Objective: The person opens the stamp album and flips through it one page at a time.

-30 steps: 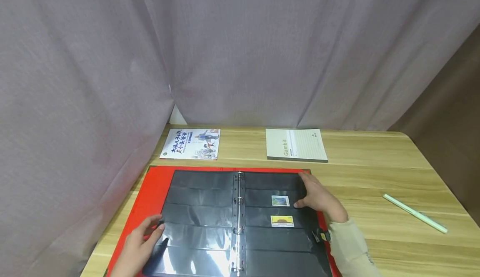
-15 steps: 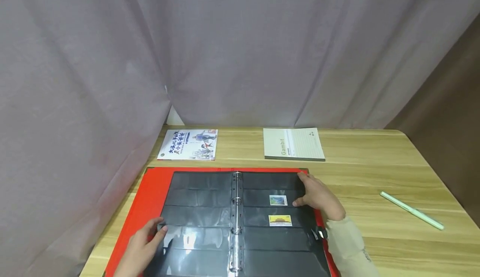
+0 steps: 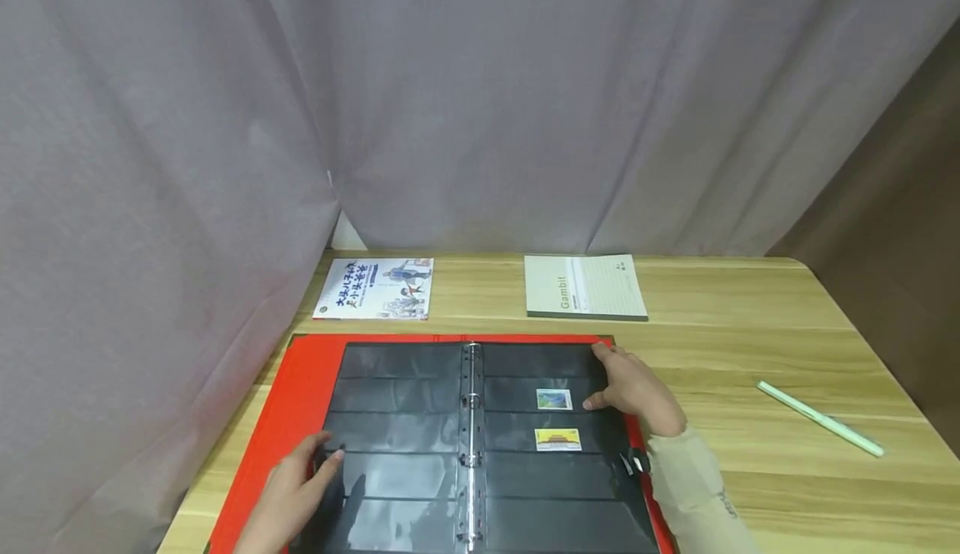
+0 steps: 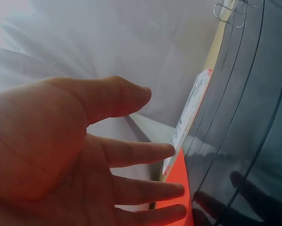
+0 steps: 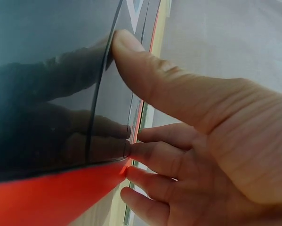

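Note:
A red ring binder (image 3: pixel 303 383) lies open on the wooden table, its black pocket pages (image 3: pixel 401 433) spread on both sides of the metal rings (image 3: pixel 471 433). Two stamps sit in the right page's pockets: a blue-green landscape stamp (image 3: pixel 554 399) and, below it, a yellow stamp (image 3: pixel 558 440) with a building. By the left page's outer edge is my left hand (image 3: pixel 288 491), fingers extended and thumb apart from them. My right hand (image 3: pixel 637 391) rests at the binder's upper right edge; in the right wrist view its thumb (image 5: pixel 131 54) touches the page, fingers at the cover's edge.
Behind the binder lie a picture booklet (image 3: pixel 375 289) on the left and a Gambit notebook (image 3: pixel 585 287) on the right. A pale green pen (image 3: pixel 820 418) lies to the right. Grey curtains (image 3: pixel 480 104) hang behind and on the left.
My left hand has shifted slightly rightward over the left page's edge. Glare on that page has faded. The right hand keeps its place at the binder, while the view has moved a little.

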`<state>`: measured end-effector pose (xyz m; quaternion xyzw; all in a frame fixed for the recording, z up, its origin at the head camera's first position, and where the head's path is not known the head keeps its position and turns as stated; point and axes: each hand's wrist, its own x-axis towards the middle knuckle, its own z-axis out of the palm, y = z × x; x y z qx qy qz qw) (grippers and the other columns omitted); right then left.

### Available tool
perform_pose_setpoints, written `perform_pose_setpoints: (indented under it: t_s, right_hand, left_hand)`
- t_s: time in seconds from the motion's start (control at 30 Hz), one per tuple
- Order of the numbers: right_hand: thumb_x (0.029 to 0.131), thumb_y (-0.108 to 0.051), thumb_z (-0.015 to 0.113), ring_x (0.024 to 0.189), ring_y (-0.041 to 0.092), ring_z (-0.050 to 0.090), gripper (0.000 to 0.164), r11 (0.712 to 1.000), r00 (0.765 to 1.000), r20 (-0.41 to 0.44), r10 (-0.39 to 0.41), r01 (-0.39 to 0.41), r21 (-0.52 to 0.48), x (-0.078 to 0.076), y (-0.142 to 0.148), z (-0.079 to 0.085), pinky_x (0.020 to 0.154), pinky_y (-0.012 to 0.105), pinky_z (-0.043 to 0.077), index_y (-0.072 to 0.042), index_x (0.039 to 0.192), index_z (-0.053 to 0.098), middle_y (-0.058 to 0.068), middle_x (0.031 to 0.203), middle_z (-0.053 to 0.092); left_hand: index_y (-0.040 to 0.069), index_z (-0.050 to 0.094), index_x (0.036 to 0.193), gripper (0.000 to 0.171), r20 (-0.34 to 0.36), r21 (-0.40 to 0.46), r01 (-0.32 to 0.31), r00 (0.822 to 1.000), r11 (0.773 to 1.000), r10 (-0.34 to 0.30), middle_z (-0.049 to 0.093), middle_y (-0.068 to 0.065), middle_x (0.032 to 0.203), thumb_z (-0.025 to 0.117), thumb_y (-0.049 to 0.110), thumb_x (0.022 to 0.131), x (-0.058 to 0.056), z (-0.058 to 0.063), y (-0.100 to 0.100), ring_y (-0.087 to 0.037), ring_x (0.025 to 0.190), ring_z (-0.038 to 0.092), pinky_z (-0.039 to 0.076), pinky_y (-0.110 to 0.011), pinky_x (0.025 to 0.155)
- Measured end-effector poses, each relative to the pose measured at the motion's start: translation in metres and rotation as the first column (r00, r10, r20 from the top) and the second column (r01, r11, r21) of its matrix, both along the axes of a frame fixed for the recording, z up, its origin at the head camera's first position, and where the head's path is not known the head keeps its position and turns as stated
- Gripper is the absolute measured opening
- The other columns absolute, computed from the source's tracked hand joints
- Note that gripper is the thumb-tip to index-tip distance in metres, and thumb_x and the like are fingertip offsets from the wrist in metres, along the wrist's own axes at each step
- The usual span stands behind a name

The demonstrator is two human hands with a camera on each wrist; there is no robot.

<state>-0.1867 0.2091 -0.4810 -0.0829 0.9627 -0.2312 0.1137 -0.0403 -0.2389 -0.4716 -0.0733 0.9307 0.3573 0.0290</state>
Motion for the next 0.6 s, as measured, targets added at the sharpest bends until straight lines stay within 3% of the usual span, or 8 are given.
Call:
perform_pose_setpoints:
  t_s: [0.27, 0.37, 0.6]
  right_hand:
    - [0.064, -0.017, 0.096, 0.118, 0.047, 0.054, 0.098, 1.0, 1.0, -0.021, 0.02, -0.02, 0.007, 0.001, -0.001, 0.0, 0.101, 0.06, 0.044, 0.011, 0.142, 0.045, 0.036, 0.133, 0.053]
    - [0.066, -0.018, 0.096, 0.119, 0.047, 0.053, 0.097, 1.0, 0.999, -0.022, 0.03, -0.03, 0.008, 0.001, -0.002, 0.0, 0.102, 0.06, 0.043, 0.012, 0.143, 0.045, 0.035, 0.134, 0.053]
    - [0.068, -0.014, 0.094, 0.113, 0.043, 0.055, 0.093, 1.0, 1.0, -0.015, 0.022, -0.021, 0.013, 0.004, -0.005, 0.002, 0.101, 0.059, 0.044, 0.013, 0.142, 0.045, 0.031, 0.131, 0.057]
  left_hand:
    - [-0.008, 0.046, 0.143, 0.057, -0.034, 0.013, 0.036, 0.999, 0.999, -0.035, 0.05, -0.03, 0.142, 0.065, 0.024, 0.099, -0.013, 0.002, 0.014, -0.048, 0.133, 0.044, 0.037, -0.065, 0.105]
    - [-0.009, 0.045, 0.143, 0.058, -0.07, 0.023, 0.067, 0.995, 0.997, -0.066, 0.049, -0.029, 0.143, 0.067, 0.021, 0.098, -0.018, 0.004, 0.022, -0.049, 0.133, 0.043, 0.036, -0.065, 0.105]
    - [-0.007, 0.046, 0.142, 0.059, -0.078, 0.05, 0.119, 0.99, 0.992, -0.114, 0.05, -0.027, 0.143, 0.071, 0.019, 0.095, -0.031, 0.005, 0.045, -0.047, 0.13, 0.046, 0.04, -0.064, 0.102]
